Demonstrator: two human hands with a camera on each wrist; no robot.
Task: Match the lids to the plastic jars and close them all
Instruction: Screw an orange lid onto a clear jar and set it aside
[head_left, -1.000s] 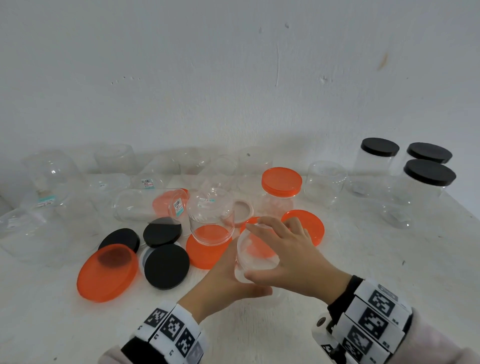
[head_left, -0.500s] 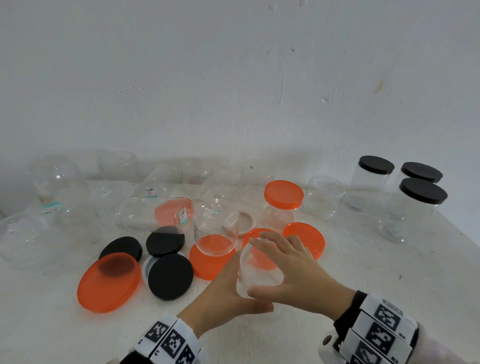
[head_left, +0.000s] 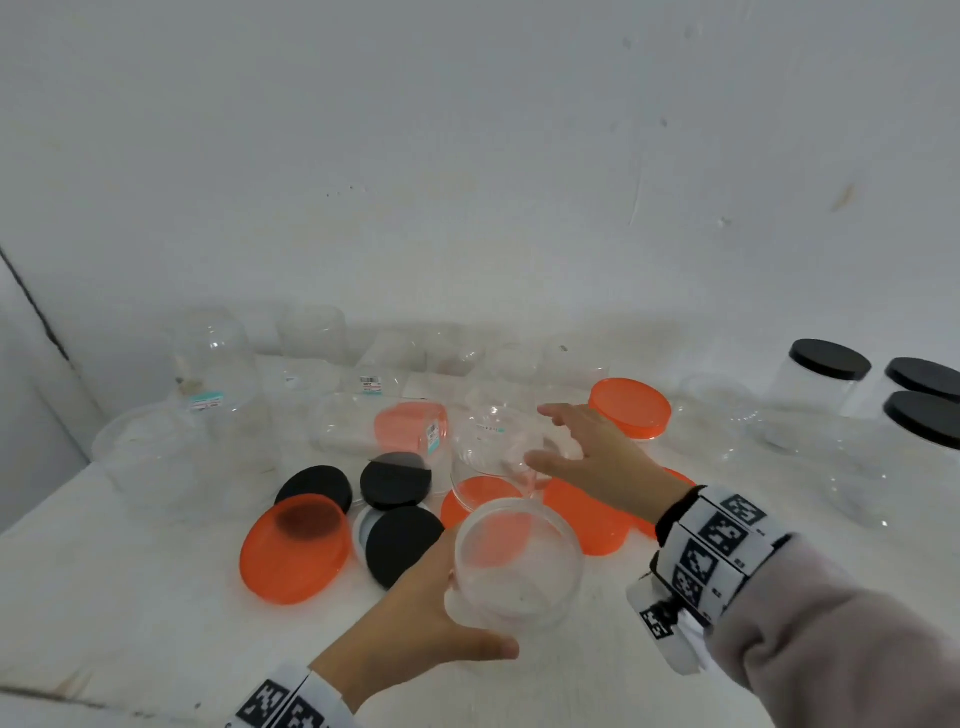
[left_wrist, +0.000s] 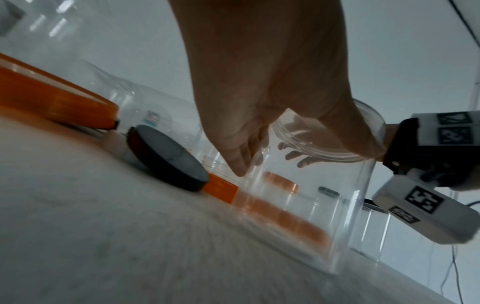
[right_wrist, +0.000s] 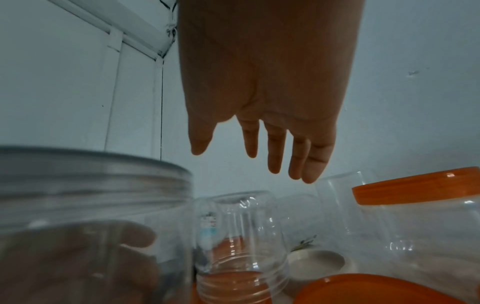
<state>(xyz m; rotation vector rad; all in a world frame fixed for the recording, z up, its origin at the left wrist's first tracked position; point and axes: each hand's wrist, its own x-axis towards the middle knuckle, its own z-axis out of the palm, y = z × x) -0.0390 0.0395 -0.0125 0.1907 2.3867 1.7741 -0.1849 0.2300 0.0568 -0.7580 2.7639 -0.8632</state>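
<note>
Since half a second ago our right hand had come off the open jar and gone forward over the lids, while our left hand had drawn that jar nearer to us. The left hand gripped the jar from its left side, thumb across the near wall and fingers curled round the far one, as the right wrist view showed through the plastic. The jar stood upright on the table, mouth up, with no lid on. Our right hand was spread and held nothing, fingers straight, hovering above the upturned jar and the orange lid lying flat just beyond the open jar. That lid lay forward and slightly right of the jar, directly under the right wrist, so we judged the right hand the nearer one to fetch it. Whether its width matched the jar's mouth we could not tell.
</note>
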